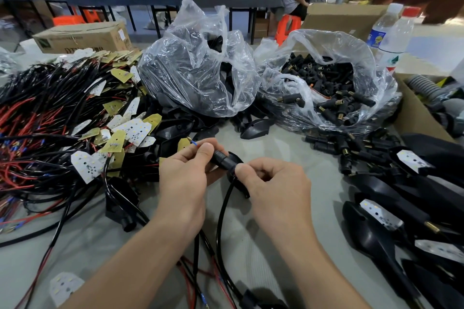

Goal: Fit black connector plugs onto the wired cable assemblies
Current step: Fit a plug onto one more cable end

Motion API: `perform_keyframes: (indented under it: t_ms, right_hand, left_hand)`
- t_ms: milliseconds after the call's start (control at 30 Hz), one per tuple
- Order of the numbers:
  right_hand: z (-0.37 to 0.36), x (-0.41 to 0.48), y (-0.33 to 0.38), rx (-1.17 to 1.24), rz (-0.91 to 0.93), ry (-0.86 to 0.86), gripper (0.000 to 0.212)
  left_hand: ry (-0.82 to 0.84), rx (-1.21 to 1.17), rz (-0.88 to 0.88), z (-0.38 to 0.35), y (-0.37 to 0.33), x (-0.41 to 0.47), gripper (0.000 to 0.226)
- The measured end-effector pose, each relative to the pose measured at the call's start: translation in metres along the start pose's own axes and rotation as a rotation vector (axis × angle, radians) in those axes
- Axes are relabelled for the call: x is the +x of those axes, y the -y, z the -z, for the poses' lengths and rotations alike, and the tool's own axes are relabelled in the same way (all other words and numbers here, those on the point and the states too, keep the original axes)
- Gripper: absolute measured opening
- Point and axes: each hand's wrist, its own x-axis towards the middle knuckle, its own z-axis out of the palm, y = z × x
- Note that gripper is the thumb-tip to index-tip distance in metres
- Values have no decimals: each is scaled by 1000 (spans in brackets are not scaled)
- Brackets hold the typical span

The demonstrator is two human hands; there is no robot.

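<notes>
Between my hands, above the grey table, is a black connector plug point(224, 159). My left hand point(185, 173) pinches its left end, where a blue-tipped wire point(192, 142) sticks out past my fingers. My right hand point(273, 183) grips the black housing point(238, 175) at the plug's right end. A black cable point(222, 211) hangs down from there toward me. Loose black plugs with brass ends point(336, 98) fill an open clear bag at the right, and more point(334, 144) lie spilled in front of it.
A heap of red and black wired LED boards point(62, 118) covers the left. A second plastic bag point(198, 68) of black parts stands in the middle. Assembled black housings point(391, 211) lie at the right beside a cardboard box point(416, 113). A water bottle point(391, 35) stands behind.
</notes>
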Motion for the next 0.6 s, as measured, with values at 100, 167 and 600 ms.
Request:
perform_keyframes:
  t_ms: [100, 167, 600]
  right_hand:
    - [9, 2, 5, 170, -39, 115, 12]
    - [16, 6, 6, 209, -60, 173, 13]
    - [7, 3, 4, 105, -146, 124, 15]
  left_hand:
    - [-21, -18, 16, 2, -2, 3, 20]
    - [-38, -37, 41, 3, -3, 5, 19]
    - [-12, 0, 18, -2, 3, -1, 22]
